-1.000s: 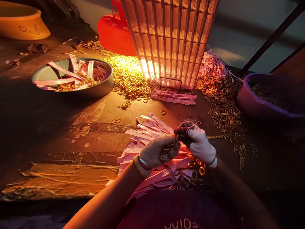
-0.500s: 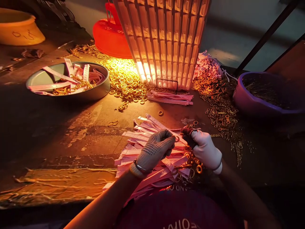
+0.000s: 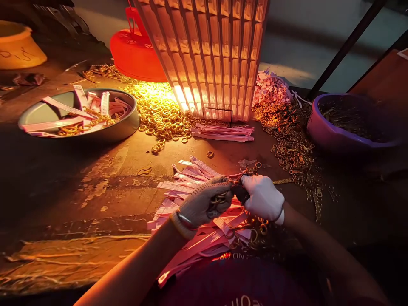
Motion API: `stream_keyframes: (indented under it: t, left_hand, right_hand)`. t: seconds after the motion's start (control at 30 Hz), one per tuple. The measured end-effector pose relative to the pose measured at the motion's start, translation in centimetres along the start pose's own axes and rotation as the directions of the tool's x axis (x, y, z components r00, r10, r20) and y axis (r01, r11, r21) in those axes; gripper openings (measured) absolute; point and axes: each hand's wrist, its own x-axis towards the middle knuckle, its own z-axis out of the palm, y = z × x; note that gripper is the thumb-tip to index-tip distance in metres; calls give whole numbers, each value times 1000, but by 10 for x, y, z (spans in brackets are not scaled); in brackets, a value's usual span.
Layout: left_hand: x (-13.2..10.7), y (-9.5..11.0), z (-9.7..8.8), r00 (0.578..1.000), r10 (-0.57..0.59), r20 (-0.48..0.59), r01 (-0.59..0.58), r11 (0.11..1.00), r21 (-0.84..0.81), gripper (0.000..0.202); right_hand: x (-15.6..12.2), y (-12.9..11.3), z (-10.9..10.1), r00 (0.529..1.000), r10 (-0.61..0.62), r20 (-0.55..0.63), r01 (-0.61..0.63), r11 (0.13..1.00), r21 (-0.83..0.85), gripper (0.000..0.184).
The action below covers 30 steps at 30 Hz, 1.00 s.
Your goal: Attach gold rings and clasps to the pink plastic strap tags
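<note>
My left hand (image 3: 207, 202), in a dotted knit glove, is curled around several gold rings (image 3: 219, 199) in its palm. Its fingertips meet those of my right hand (image 3: 264, 196), which wears a white glove and is closed. Dark material (image 3: 240, 192) shows at the right fingers; whether it is part of the glove or a held thing I cannot tell. Whatever lies between the fingertips is hidden. Pink straps (image 3: 191, 187) with printed or stitched faces lie in a loose heap beneath both hands, with more gold rings (image 3: 263, 229) at the heap's right side.
A bowl (image 3: 127, 121) of pink straps and gold fittings stands left. Behind are a ring pile (image 3: 165, 114), red lamp (image 3: 137, 59), ribbed panel (image 3: 216, 63) and strap bundle (image 3: 223, 134). Metal clasps (image 3: 291, 146) lie beside a purple basin (image 3: 338, 138) on the right.
My left hand has turned so that the rings in its palm show. My right hand has moved left, and the fingertips of both hands now meet. The whole view has shifted slightly.
</note>
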Motion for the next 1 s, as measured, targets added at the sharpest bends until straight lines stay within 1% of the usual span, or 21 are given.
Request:
stream_keyframes:
  t: [0.07,0.13,0.17,0.23,0.3,0.33,0.37,0.43,0.47,0.5,0.57,0.67,0.73,0.8,0.9,1.0]
  left_hand:
    - [4,3,0,999,-51,18,51,999,-6,21]
    - [8,6,1,997,-74,26,74,997,-19,18]
    - [11,9,2,997,-73,28,74,997,-28,16]
    - [17,16,3,997,-69,35,72,995,-74,11]
    - [26,26,3,996,-77,49,84,982,-170,3]
    - [31,32,1,996,-69,47,78,970,-230,6]
    - [36,38,-1,998,-58,35,65,956,-286,10]
    - [45,50,-7,1000,-26,-9,21,935,-354,19]
    - [49,55,-9,999,-12,-31,-1,931,-366,23]
    - [52,59,-12,999,-8,-44,-9,930,-367,26]
    - [55,62,-14,998,-8,-59,-14,934,-358,27]
    - [54,58,-16,996,-22,-84,-8,940,-341,19]
    - [53,51,-18,994,-28,-108,-10,942,-336,15]
    - [53,45,-21,991,-21,-130,-25,941,-339,15]
    - [55,38,-27,988,-24,-154,-30,939,-343,12]
    - [58,33,-25,989,-32,-145,-20,939,-344,6]
  right_hand:
    - [0,6,-2,996,-44,79,47,998,-36,13]
    - [1,13,2,990,-93,109,95,995,-17,13]
    - [2,17,7,991,-97,94,94,995,40,13]
    - [8,28,20,997,-80,22,72,968,239,16]
    - [22,44,37,997,-23,-80,54,906,420,24]
    - [33,54,45,993,20,-116,34,897,442,28]
    - [45,65,52,988,69,-140,-5,911,413,31]
    - [72,88,64,977,166,-131,-133,964,231,32]
    - [85,99,69,974,192,-120,-172,972,160,31]
    - [99,109,73,973,204,-107,-193,976,102,29]
    - [123,124,81,977,195,-87,-192,981,38,27]
    - [149,131,91,985,170,-42,-172,984,-54,28]
    - [158,128,96,986,165,-12,-165,980,-112,28]
    - [159,123,99,987,162,1,-160,973,-164,28]
    - [152,115,102,986,168,-8,-165,959,-230,31]
    - [144,111,103,975,221,-18,-217,935,-282,37]
